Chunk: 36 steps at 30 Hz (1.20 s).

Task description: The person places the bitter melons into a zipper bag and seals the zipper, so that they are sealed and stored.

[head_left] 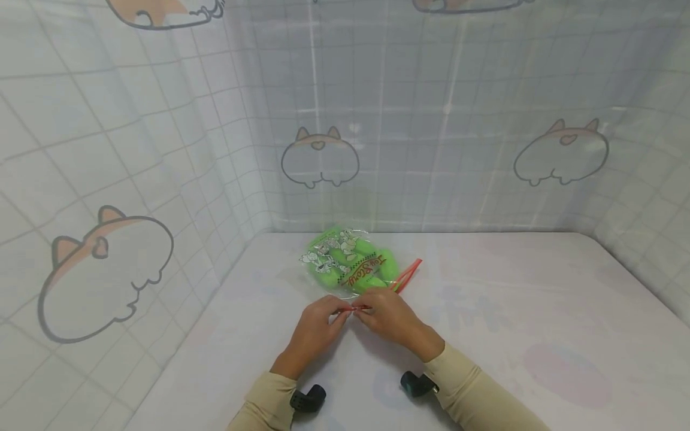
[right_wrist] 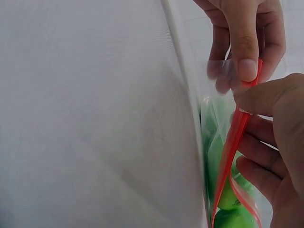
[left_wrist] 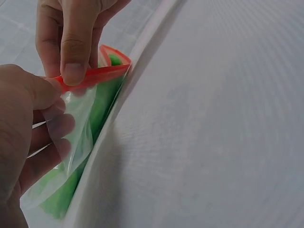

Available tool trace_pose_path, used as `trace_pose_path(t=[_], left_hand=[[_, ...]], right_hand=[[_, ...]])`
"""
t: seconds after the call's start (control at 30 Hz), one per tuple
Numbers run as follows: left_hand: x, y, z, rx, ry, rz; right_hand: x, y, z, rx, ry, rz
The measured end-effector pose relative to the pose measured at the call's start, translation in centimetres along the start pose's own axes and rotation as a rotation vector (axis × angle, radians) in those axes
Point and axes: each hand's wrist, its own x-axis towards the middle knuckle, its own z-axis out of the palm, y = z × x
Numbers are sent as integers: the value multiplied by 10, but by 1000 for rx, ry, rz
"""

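A clear zip bag (head_left: 345, 258) with cartoon figures and red lettering lies on the table, holding green rounded things (right_wrist: 228, 218) whose kind I cannot tell. Along its near edge runs a red zip strip (left_wrist: 102, 75). My left hand (head_left: 314, 326) pinches the strip near its left end between thumb and fingers. Close beside it, my right hand (head_left: 392, 317) pinches the same strip, thumb tip almost touching the left thumb. To the right of the hands, the two red strips (head_left: 408, 275) stand apart, so the bag's mouth gapes there. The fingers partly hide the strip.
The white table (head_left: 512, 311) carries faint pastel prints. Grid-patterned curtains (head_left: 409, 90) with cartoon dog shapes hang at the back and both sides. A dark wrist camera (head_left: 308, 399) sits at the left sleeve, another dark camera (head_left: 417, 384) at the right.
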Motion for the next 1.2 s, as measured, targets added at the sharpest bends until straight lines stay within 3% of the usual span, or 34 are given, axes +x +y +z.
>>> trace_pose_path(t=[0.33,0.6,1.2], left_hand=[[0,1,-1,7,1,1],[-2,-1,2,19,-12,-16],[-4,1,-3,7,-25,-21]], right_hand=[[-2,2,0,6,18,39],[-5,6,3,-34,60,25],[-9,13,-4,-70,55,44]])
